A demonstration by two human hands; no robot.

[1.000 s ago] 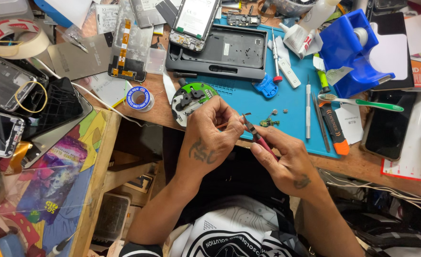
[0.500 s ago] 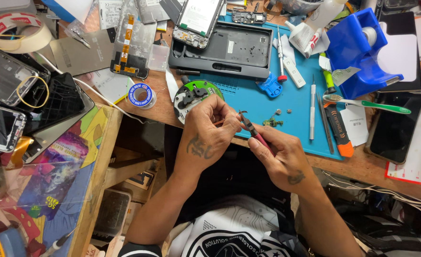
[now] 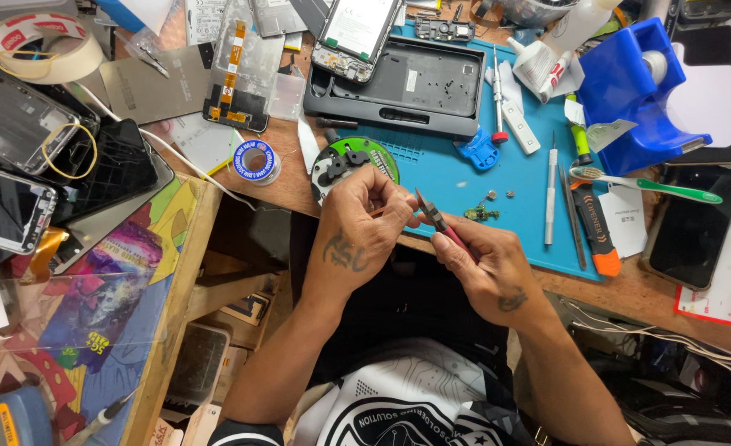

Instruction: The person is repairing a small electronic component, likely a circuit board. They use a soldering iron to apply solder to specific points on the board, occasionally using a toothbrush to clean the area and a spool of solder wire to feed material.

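My left hand (image 3: 364,223) is closed at the front edge of the blue work mat (image 3: 464,177), its fingertips pinching something too small to make out. My right hand (image 3: 485,268) grips small cutting pliers with red handles (image 3: 438,221), their dark tips pointing up toward the left fingertips. Both hands hover just below the wooden bench edge, above my lap. A small green component (image 3: 481,213) lies on the mat just past the plier tips.
On the mat lie a black phone back frame (image 3: 407,87), a green-rimmed round disc (image 3: 353,161), a blue pick (image 3: 476,150), tweezers (image 3: 552,194), a craft knife (image 3: 592,227) and a toothbrush (image 3: 646,183). A blue tape dispenser (image 3: 638,91) stands at right; phones and tape roll (image 3: 47,45) crowd the left.
Both hands have stayed close together at the bench edge; the pliers' tips have shifted slightly nearer the left fingertips. The view has shifted a little.
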